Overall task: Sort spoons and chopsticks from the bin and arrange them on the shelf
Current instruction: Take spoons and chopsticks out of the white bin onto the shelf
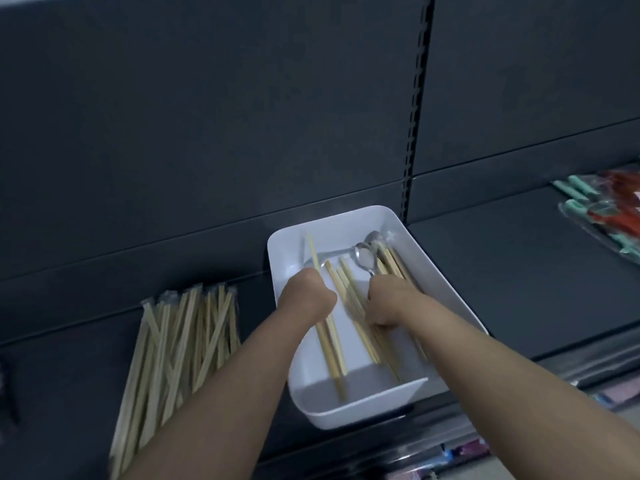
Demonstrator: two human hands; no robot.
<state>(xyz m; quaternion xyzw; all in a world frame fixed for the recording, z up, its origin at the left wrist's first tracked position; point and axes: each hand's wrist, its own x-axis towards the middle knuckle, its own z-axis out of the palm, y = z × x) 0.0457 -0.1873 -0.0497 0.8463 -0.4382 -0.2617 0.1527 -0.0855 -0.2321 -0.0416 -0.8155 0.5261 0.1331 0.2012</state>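
A: Dark shelf (502, 271), white bin (446, 289) set on it near the upright post, long side running away from the camera.

B: Inside the bin?

A: Loose wooden chopsticks (356, 317) strewn lengthwise along the floor, a few more bunched against the right wall. Metal spoons (365, 258) at the far end, bowls up, one handle angled off to the left under a chopstick.

B: Left hand?

A: Left hand (306, 297) down in the bin, curled into a fist around a small bunch of chopsticks (330, 344); one tip sticking out beyond the knuckles toward the far wall, the other ends trailing back under the wrist.

B: Right hand?

A: Right hand (389, 301) also in the bin, fingers bent down onto the chopsticks by the right wall, just behind the spoon bowls. Possibly pinching a spoon handle as well; blurred there, hard to tell.

B: Anything already out on the shelf?

A: Pile of wrapped chopsticks (180, 344) lying left of the bin, fanned slightly, tips toward the back panel, well apart from the bin's left wall. Far right, clear packets (602, 216) with teal and red handles, too soft to name.

B: Both arms?

A: Bare forearms reaching in from the bottom edge, converging over the bin.
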